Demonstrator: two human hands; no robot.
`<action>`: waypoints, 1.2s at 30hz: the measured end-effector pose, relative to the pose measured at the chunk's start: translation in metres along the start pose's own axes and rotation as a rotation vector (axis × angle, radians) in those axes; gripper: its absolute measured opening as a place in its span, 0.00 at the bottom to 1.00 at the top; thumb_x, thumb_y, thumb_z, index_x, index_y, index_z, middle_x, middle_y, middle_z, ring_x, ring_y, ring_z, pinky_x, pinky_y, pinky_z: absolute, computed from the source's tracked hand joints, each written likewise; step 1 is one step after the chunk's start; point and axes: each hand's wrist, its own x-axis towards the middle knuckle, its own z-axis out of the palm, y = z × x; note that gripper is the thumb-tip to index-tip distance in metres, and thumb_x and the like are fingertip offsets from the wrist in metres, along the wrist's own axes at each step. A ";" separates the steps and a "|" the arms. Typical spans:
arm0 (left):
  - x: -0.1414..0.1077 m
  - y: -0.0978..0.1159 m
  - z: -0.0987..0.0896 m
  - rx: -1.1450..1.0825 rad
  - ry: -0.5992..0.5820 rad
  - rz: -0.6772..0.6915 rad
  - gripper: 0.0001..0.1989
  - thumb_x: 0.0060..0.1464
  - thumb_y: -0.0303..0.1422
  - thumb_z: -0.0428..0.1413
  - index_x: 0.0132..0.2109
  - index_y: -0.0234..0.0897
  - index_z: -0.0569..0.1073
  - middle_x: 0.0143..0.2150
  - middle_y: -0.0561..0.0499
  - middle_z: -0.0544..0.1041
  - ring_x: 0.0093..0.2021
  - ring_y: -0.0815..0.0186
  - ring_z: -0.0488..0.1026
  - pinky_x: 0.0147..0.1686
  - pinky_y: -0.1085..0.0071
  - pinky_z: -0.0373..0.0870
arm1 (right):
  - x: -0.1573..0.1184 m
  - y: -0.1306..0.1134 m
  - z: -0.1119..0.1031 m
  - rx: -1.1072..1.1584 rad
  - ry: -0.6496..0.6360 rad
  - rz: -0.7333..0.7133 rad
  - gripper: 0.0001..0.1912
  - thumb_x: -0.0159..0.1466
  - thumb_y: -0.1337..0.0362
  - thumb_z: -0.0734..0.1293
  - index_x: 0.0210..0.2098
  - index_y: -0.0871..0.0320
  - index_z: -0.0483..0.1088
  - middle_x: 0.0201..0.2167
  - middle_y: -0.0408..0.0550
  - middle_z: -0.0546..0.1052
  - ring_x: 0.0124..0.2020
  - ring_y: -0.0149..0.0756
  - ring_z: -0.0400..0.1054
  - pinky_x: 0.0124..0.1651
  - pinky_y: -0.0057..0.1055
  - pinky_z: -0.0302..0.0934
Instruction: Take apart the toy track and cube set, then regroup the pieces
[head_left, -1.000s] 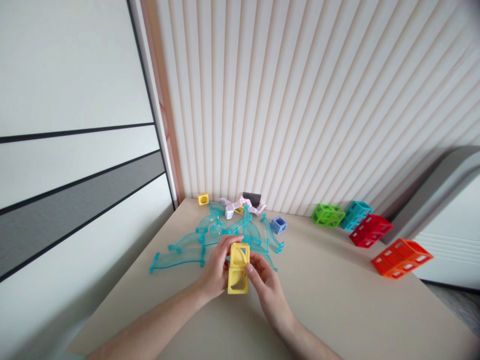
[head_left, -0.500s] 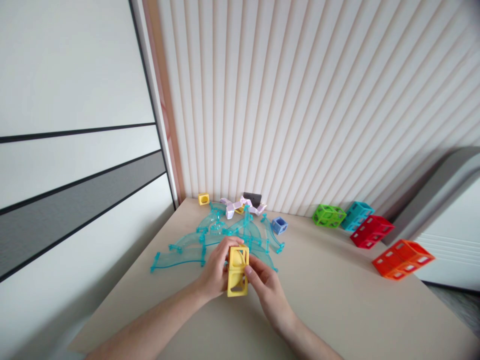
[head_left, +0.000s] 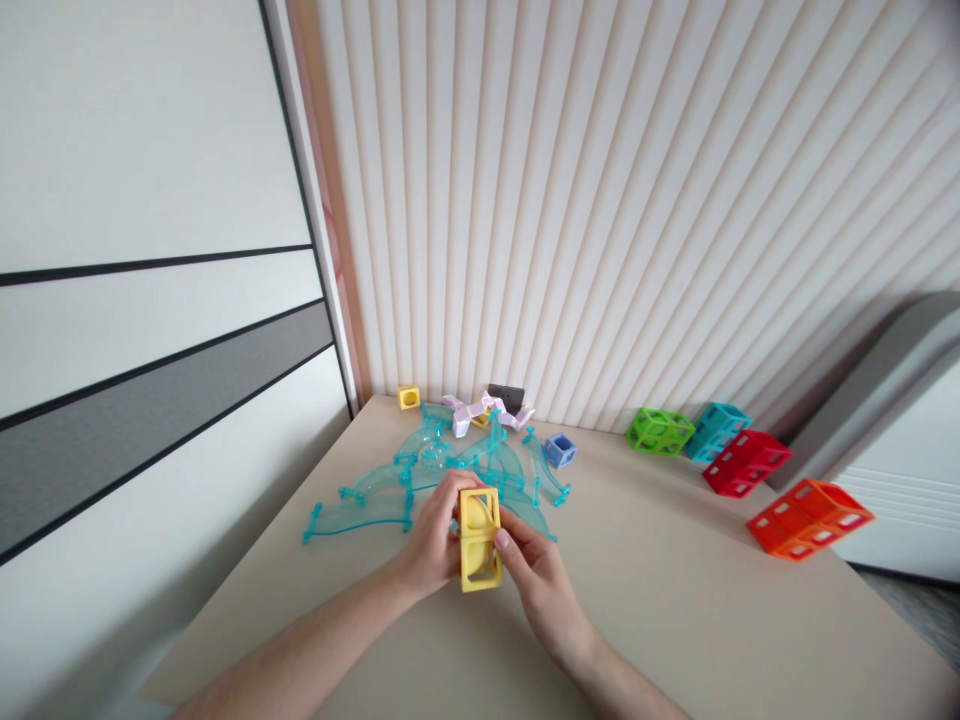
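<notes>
The left hand (head_left: 435, 530) and right hand (head_left: 541, 580) both grip a yellow block (head_left: 480, 538) (two open-sided cubes joined end to end) over a pale table (head_left: 690, 620), near scattered teal pieces (head_left: 367, 513). An orange block (head_left: 810, 519) sits farther right.

We hold one yellow block (head_left: 479, 538) low in the middle of our view — two open cubes joined end to end, each with a square window framing a rounded hollow. Its long face is turned towards us, slightly tilted — we cannot tell whether its lower end touches anything.
</notes>
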 end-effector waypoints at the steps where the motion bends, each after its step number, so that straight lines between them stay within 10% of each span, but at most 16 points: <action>1: -0.001 -0.001 0.000 0.014 -0.015 -0.011 0.21 0.48 0.29 0.67 0.49 0.43 0.72 0.50 0.47 0.75 0.49 0.55 0.75 0.44 0.65 0.74 | 0.000 0.001 -0.001 0.013 0.021 0.004 0.27 0.61 0.44 0.73 0.54 0.50 0.79 0.46 0.49 0.83 0.48 0.49 0.75 0.57 0.44 0.65; 9: -0.007 -0.006 0.005 -0.051 -0.031 0.010 0.26 0.56 0.33 0.62 0.58 0.44 0.61 0.61 0.40 0.69 0.56 0.53 0.73 0.41 0.68 0.76 | 0.003 0.009 -0.010 0.050 0.213 0.078 0.25 0.61 0.41 0.71 0.41 0.57 0.82 0.33 0.48 0.83 0.34 0.42 0.74 0.38 0.33 0.68; 15: -0.001 0.004 0.000 0.063 -0.138 0.058 0.08 0.59 0.28 0.59 0.45 0.41 0.71 0.57 0.42 0.70 0.52 0.58 0.73 0.39 0.70 0.76 | 0.003 0.007 -0.010 0.047 0.181 0.025 0.25 0.61 0.43 0.72 0.49 0.54 0.80 0.41 0.50 0.83 0.42 0.48 0.77 0.48 0.41 0.70; 36: 0.003 0.001 -0.006 0.023 -0.210 0.101 0.14 0.60 0.37 0.60 0.52 0.39 0.75 0.56 0.41 0.70 0.51 0.57 0.73 0.42 0.70 0.76 | -0.001 0.005 -0.008 0.022 0.162 -0.052 0.22 0.64 0.46 0.71 0.49 0.54 0.77 0.43 0.50 0.82 0.41 0.42 0.76 0.48 0.35 0.69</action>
